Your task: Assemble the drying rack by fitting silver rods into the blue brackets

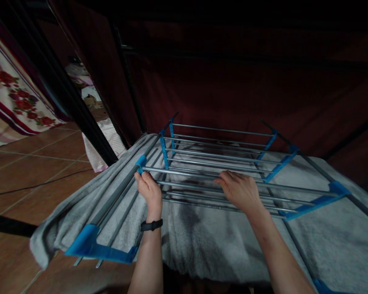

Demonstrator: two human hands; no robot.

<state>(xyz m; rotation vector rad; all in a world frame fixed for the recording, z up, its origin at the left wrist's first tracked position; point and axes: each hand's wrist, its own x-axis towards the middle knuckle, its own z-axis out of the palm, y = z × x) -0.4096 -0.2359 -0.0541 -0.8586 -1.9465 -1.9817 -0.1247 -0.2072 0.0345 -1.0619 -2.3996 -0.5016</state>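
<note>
A metal rack (202, 174) of grey rods and blue plastic brackets, resembling a clothes drying rack, lies across a grey blanket (199, 241). Under the blue bracket (141, 162) at the rack's left side, my left hand (149, 190) is closed, its thumb and fingers at the bracket's lower end; its palm side is partly hidden. My right hand (239, 190) wraps over the front horizontal rod, right of the middle, fingers curled round it. A dark band (151, 225) circles my left wrist. More blue end pieces (339, 188) join the rods to the right-hand side tube.
Dark red fabric (233, 90) hangs behind the rack. A black post (88, 122) rises at the left, near a striped cloth (102, 141) on the tiled floor (46, 163). A thin cable (39, 185) crosses the tiles. Flowered fabric (21, 98) hangs at the far left.
</note>
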